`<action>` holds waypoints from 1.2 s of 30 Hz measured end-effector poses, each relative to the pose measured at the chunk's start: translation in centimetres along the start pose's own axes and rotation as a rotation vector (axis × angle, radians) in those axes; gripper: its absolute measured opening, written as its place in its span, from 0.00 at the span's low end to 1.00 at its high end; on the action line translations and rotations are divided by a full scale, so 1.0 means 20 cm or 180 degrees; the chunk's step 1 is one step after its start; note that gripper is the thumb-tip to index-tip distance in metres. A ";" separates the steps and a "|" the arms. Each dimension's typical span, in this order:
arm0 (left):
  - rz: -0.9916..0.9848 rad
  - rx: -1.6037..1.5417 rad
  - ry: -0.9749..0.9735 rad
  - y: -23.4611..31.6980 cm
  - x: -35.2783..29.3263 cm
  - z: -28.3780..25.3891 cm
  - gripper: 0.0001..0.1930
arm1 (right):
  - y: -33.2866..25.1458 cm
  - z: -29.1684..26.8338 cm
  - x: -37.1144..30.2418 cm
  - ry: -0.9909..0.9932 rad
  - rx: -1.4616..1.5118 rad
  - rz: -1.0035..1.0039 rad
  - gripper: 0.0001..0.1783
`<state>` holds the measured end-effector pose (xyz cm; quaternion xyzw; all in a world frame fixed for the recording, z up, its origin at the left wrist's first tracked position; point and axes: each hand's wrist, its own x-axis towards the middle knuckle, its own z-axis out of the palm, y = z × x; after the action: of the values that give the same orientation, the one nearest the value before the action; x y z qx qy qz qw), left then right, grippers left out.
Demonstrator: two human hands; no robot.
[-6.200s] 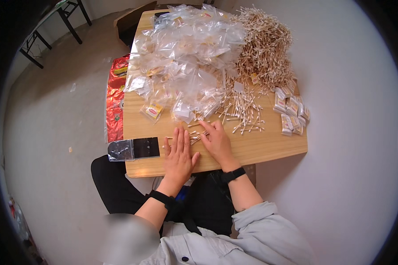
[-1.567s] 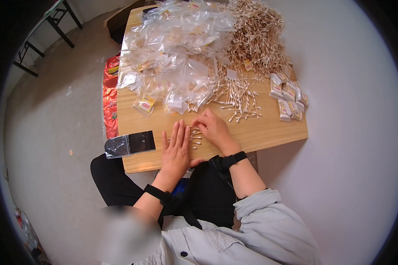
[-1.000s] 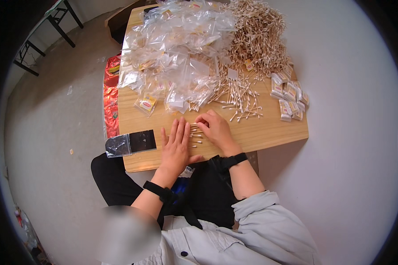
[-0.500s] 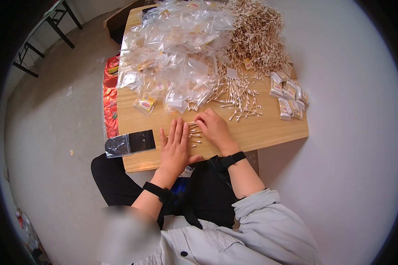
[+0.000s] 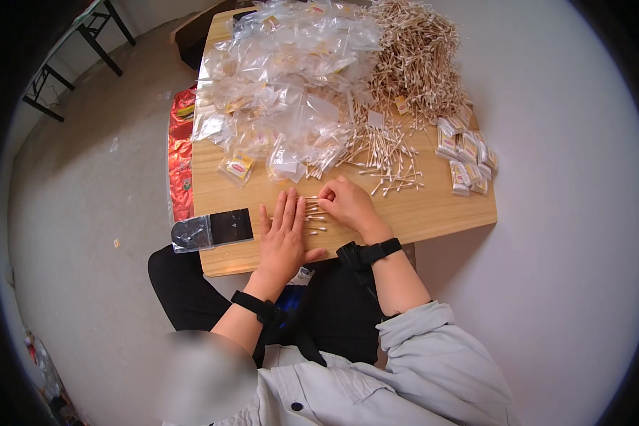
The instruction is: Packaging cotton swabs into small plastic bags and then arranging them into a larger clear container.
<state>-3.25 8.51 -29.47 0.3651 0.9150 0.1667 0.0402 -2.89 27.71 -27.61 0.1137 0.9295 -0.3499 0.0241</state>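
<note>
My left hand (image 5: 283, 234) lies flat near the front edge of the wooden table (image 5: 440, 209), fingers stretched out over a few cotton swabs (image 5: 315, 219). Their white tips stick out to its right, and the rest of them is hidden under the palm. Just to the right, my right hand (image 5: 351, 207) is closed in a pinch at the tip of the farthest of these swabs. Beyond both hands, loose cotton swabs (image 5: 392, 157) spread out from a big heap of swabs (image 5: 415, 60) at the back right.
Clear plastic bags (image 5: 291, 78) pile up at the back left, with a small filled bag (image 5: 238, 167) at their near edge. Small packed swab boxes (image 5: 467, 148) are stacked at the right edge. A black-and-clear pouch (image 5: 213, 230) overhangs the left edge, near a red package (image 5: 181, 163).
The whole view has shifted slightly. My right hand has moved a little to the right along the swab tips, while my left hand stays flat on the swabs.
</note>
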 end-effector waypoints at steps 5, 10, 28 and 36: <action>0.0008 -0.0016 0.0041 0.01 0.01 0.00 0.61 | 0.02 -0.01 0.02 -0.0060 -0.0127 -0.0060 0.09; -0.0017 0.0101 -0.0025 0.00 0.01 0.00 0.61 | -0.02 0.01 0.02 0.0120 -0.0173 0.0088 0.08; -0.0388 -0.0222 0.0069 0.04 -0.04 -0.07 0.64 | 0.05 0.21 -0.21 0.1805 0.1531 0.0248 0.11; -0.0404 -0.0329 0.0297 0.03 -0.12 0.02 0.64 | -0.09 0.34 -0.24 0.1900 0.2165 0.0044 0.21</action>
<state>-1.04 7.40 -29.86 0.2956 0.9274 0.2277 0.0268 1.08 20.91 -31.01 0.2173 0.7272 -0.5872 -0.2814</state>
